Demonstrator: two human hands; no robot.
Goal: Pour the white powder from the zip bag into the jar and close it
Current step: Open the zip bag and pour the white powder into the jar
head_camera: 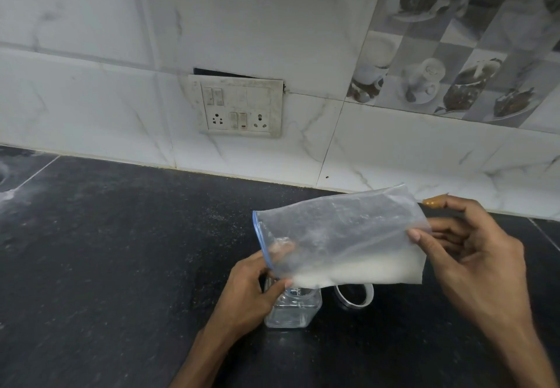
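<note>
A clear zip bag (pixel 339 236) with a blue zip strip lies on its side in the air, its zip end pointing left. White powder (pixel 357 271) has gathered along its lower edge. My left hand (pixel 251 287) pinches the zip end just above the mouth of a clear square glass jar (pixel 295 309) that stands on the counter. My right hand (pixel 472 254) grips the bag's bottom end and holds it a little higher. The jar's round metal-rimmed lid (pixel 354 295) rests on the counter right of the jar, partly hidden by the bag.
The dark stone counter (pixel 121 266) carries a dusting of white specks. A white tiled wall (pixel 91 100) with a switch and socket panel (pixel 239 106) rises behind it. A small orange object (pixel 435 201) pokes out behind my right hand.
</note>
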